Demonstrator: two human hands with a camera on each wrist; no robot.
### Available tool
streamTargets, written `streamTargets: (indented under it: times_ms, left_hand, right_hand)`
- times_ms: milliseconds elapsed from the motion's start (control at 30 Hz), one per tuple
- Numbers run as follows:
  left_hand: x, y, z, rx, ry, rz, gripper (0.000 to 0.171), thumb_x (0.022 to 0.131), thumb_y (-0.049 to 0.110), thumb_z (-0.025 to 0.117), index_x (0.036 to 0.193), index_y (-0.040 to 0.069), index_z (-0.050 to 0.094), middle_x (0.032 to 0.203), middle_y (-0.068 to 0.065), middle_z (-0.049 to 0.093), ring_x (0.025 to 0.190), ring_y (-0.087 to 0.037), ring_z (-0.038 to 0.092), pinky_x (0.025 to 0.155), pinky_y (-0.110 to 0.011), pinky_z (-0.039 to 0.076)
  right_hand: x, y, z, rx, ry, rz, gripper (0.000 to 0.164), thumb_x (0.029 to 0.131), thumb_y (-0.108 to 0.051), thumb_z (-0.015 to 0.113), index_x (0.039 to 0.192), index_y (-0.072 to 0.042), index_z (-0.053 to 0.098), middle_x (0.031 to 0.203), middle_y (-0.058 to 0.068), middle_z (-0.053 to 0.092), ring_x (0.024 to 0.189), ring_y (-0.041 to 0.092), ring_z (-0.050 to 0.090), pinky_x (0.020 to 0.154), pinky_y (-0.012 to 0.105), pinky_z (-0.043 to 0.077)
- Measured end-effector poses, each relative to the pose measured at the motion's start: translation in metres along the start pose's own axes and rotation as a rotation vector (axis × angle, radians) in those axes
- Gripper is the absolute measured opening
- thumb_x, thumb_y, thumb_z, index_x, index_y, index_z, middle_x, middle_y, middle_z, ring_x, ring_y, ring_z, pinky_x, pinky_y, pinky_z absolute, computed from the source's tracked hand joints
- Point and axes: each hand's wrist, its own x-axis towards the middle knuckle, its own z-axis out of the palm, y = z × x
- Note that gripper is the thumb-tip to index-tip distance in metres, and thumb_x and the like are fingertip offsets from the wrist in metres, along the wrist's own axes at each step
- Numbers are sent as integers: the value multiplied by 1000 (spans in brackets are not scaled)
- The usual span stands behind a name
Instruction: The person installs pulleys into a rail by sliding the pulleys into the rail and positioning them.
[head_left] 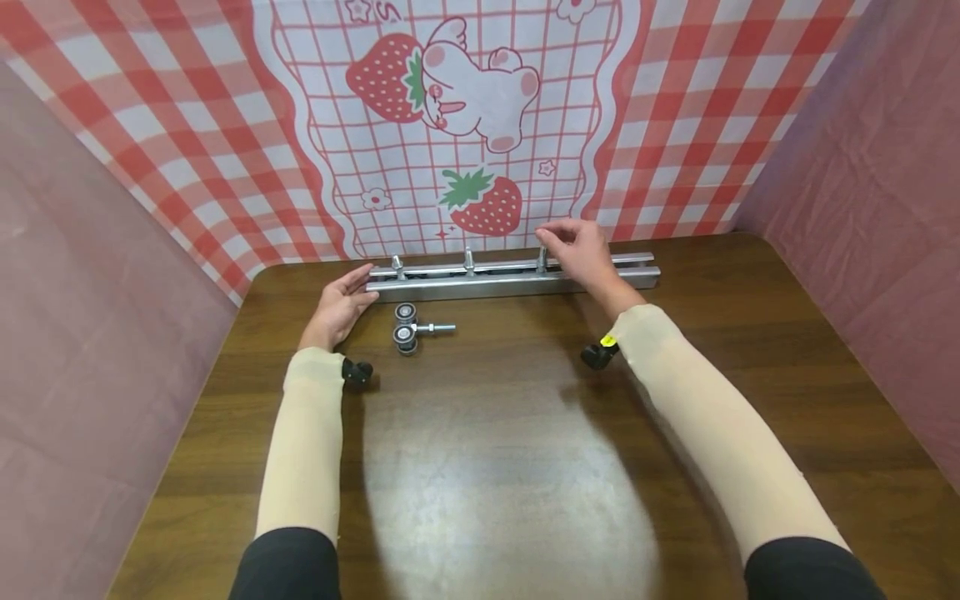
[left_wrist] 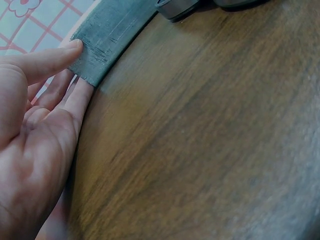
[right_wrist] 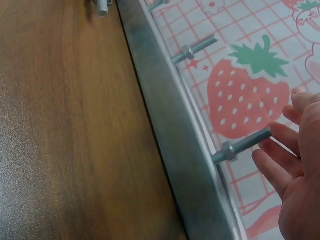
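A long metal channel track (head_left: 480, 287) lies along the back of the table, with several threaded bolts (head_left: 469, 261) standing up out of its slot. At its left end, my left hand (head_left: 337, 310) holds the track, thumb (left_wrist: 75, 46) on the front face and fingers at the end and behind. My right hand (head_left: 585, 250) is at the rightmost visible bolt (right_wrist: 242, 145), fingers loosely bent around its tip without gripping it. Whether a fingertip touches the bolt I cannot tell. In front of the track lies a loose roller trolley (head_left: 406, 332) with wheels and a threaded bolt.
The brown wooden table (head_left: 495, 450) meets a red-and-white checked cloth (head_left: 675, 108) with strawberry prints right behind the track. Pink fabric (head_left: 847, 183) hangs at both sides. Small black wrist cameras (head_left: 597, 356) sit on both wrists.
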Motion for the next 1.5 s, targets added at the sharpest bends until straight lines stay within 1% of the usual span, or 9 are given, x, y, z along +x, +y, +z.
streamTargets:
  times_ms: [167,433,533,667,833,1033,1233,1400,1500]
  left_hand:
    - [0,1,0,1,-3,-2,73,110,-16,51,177,5,30,189,-18,23,176,-27,25,138,-26,41]
    - [0,1,0,-5,-1,-3,73,110,-15,51,177,5,31,189,-18,23,176,-26,26,137,-25,43]
    - [0,2,0,-8,-6,-4,74,110,-16,51,177,5,29,190,-18,22,177,-27,25,138,-25,42]
    - [-1,3,0,-9,-10,-5,74,110,-16,51,178,6,28,190,-17,20,177,-26,23,138,-26,41]
    - [-1,2,-1,-15,-2,-17,73,110,-16,51,177,5,29,190,-18,22,176,-27,25,136,-24,44]
    - [0,0,-1,-21,1,-20,74,110,-16,50,177,4,28,189,-18,23,176,-27,27,126,-15,51]
    - [-2,1,-1,-19,0,-17,73,110,-16,50,177,4,29,189,-19,23,176,-27,27,123,-13,53]
    - [-3,2,0,-22,-2,-17,73,110,-16,50,177,4,28,190,-18,22,176,-27,26,120,-11,54]
    - [-3,3,1,-22,-5,-14,74,110,-16,51,177,4,28,190,-18,22,176,-26,25,127,-16,51]
  right_hand:
    - [-3,-8,-4,25,4,-16,31,112,-25,73,130,-2,82,124,22,83,93,-3,64,80,10,53]
    - [-12,-13,-6,39,-7,-77,29,111,-24,74,127,-1,82,127,23,83,97,-9,66,87,6,56]
    - [-16,-13,-3,60,1,-113,27,110,-21,75,124,0,83,123,25,84,92,-9,66,84,5,56]
    - [-24,-13,6,108,13,-162,21,107,-14,79,116,3,85,115,27,85,86,-10,67,80,4,56]
    - [-34,-13,19,123,-2,-171,16,105,-9,80,111,4,86,113,26,85,87,-13,66,82,3,57]
    - [-42,-15,33,129,-49,-153,15,104,-9,81,112,3,86,115,24,86,88,-11,67,81,6,57]
    - [-46,-14,48,200,-105,-122,16,102,-6,82,114,5,85,119,27,84,90,-13,70,82,5,61]
    - [-50,-15,60,196,-146,-136,19,101,-6,84,117,5,84,122,25,84,91,-10,70,84,6,61]
    - [-51,-16,67,190,-176,-134,23,101,-7,85,120,4,83,124,24,84,96,-3,74,86,7,63]
